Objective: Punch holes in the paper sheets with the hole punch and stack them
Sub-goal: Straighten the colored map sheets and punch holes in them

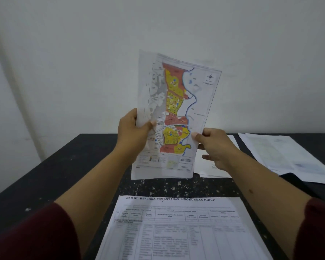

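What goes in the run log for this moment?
both hands lift colour-printed map sheet off black table | left hand, right hand pinch edges | hole punch unseen

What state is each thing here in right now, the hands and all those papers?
Map sheet: held upright in the air above the table, printed side toward the camera.
Left hand: pinching the map sheet's left edge.
Right hand: gripping its right edge.
Table sheet: lying flat on the near table.
Papers at right: lying flat, overlapping.
Black table: speckled with pale flecks.
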